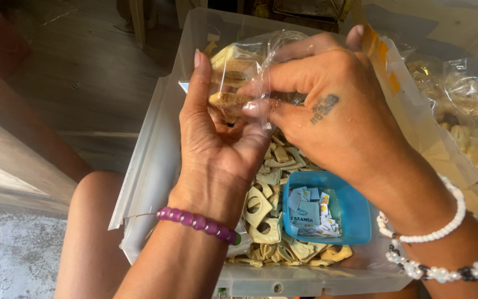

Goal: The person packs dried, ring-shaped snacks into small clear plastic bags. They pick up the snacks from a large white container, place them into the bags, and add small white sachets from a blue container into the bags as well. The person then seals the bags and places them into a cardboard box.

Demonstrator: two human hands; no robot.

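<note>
Our fingers are pinched nearly shut on a small clear plastic bag, thin, glossy and crinkled, which we hold up over a big translucent plastic bin. Our left hand cups the bag from below with the palm turned up and the fingers raised behind it, while our right hand comes over the top and grips the film between thumb and forefinger. Inside the bag we see a few pale tan pieces, flat and matte, one with a rounded edge. Below, the bin holds a loose heap of similar beige cut-outs, many with holes through them, dry and chalky in look. Among them sits a small blue square tub, smooth plastic, filled with tiny printed paper slips. Purple beads circle our left wrist, white beads the right.
</note>
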